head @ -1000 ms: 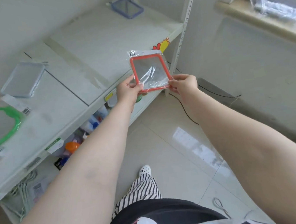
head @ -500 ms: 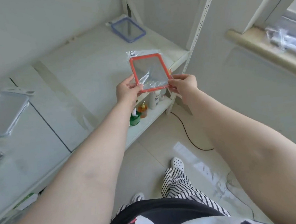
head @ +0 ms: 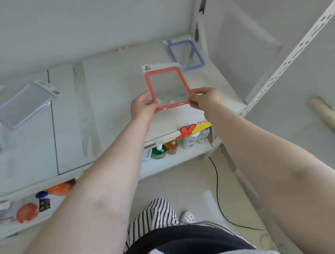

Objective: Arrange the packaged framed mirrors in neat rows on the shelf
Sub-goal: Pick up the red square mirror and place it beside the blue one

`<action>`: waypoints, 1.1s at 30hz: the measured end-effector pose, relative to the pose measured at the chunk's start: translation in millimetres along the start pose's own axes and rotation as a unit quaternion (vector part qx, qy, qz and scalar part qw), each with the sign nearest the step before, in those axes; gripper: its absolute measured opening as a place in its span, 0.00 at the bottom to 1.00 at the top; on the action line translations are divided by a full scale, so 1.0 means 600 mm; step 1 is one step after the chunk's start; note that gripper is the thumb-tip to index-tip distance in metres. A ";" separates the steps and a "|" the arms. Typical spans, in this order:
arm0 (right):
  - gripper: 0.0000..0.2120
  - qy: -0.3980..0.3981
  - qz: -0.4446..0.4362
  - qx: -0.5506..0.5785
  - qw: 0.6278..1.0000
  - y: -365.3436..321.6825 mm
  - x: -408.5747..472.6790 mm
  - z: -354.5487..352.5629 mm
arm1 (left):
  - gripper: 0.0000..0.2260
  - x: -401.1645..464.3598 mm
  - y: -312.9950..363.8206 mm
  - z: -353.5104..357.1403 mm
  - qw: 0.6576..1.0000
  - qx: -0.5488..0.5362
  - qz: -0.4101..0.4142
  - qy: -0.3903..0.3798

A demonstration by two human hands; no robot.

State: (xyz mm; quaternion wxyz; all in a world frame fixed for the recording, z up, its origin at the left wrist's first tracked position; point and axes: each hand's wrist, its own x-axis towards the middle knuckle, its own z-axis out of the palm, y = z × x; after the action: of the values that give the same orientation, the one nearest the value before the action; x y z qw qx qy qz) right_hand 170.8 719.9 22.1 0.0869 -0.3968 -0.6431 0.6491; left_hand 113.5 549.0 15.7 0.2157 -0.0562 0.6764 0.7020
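we hold the orange-framed rectangular mirror in its clear plastic sleeve [head: 167, 87] above the white shelf [head: 104, 88], left hand [head: 141, 106] and right hand [head: 206, 99] pinching only its near corners, so the slick wrap could slip and it could land crooked beside the blue-framed mirror [head: 186, 55].

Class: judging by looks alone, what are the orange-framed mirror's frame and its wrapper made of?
Orange rectangular mirror frame: probably moulded plastic, going by its even matte colour and rounded corners. Clear wrapper: thin plastic film, glossy and crinkled, with glare near the left hand and right hand pinching it.
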 end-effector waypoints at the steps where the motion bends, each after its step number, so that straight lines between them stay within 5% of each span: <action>1: 0.09 -0.009 0.003 -0.006 1.000 -0.006 0.011 0.010 | 0.27 0.011 0.003 -0.003 1.000 0.005 0.001 0.014; 24: 0.14 -0.060 -0.054 -0.087 0.993 -0.060 0.315 0.108 | 0.21 0.321 0.017 0.054 0.976 0.156 0.042 0.147; 33: 0.11 -0.014 -0.147 -0.267 0.952 -0.023 0.352 0.125 | 0.19 0.355 -0.029 0.053 0.958 0.206 0.085 0.179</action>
State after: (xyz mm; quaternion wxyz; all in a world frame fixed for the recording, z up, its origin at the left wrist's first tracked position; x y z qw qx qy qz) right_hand -23.3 796.0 -61.1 0.0630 -0.2977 -0.8454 0.4390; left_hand -65.2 628.0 -76.9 0.0370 -0.0775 0.8361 0.5418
